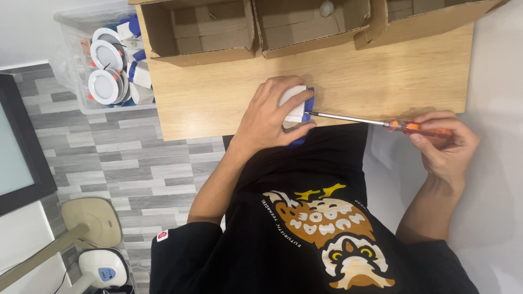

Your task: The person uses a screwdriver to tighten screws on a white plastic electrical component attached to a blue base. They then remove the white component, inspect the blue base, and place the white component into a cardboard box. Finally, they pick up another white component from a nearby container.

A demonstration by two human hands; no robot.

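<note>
Head view, screwdriver (pixel 364 121) lying level, tip toward white-and-blue part (pixel 298 103), left hand (pixel 271 114) gripping.

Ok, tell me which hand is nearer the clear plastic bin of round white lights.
Left. The left hand grips a white and blue device on the wooden table, closer to the bin. The right hand holds the screwdriver at the table's far side.
</note>
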